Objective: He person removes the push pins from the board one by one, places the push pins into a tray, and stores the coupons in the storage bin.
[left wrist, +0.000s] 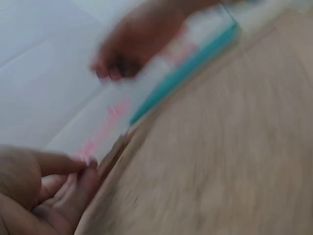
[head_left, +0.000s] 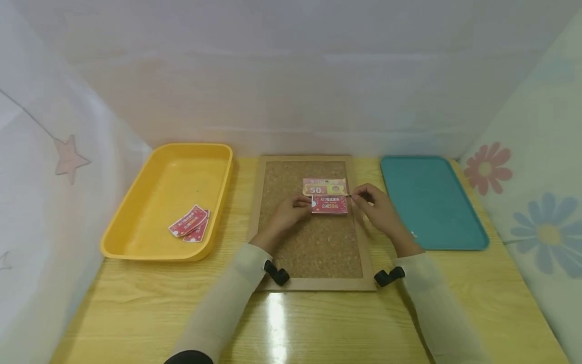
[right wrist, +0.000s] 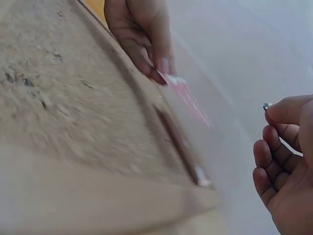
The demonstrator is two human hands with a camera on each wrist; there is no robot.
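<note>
On the cork board (head_left: 318,242), in the head view, a pink-and-yellow coupon (head_left: 325,187) lies near the top. Just below it is a red coupon (head_left: 329,205) with white and yellow print. My left hand (head_left: 291,211) pinches this red coupon by its left edge; the right wrist view shows the coupon's corner (right wrist: 171,79) between thumb and finger. To the right of the coupons, my right hand (head_left: 375,207) holds a tiny shiny pushpin (right wrist: 266,106) between thumb and forefinger, its other fingers loosely bent. The left wrist view is blurred.
A yellow tray (head_left: 136,222) at the left holds red coupons (head_left: 191,224). At the right lies a teal tray (head_left: 436,202) with tiny pale bits (head_left: 413,234) near its front left edge, partly behind my right forearm. A white curtain (head_left: 291,91) surrounds the wooden table (head_left: 327,323).
</note>
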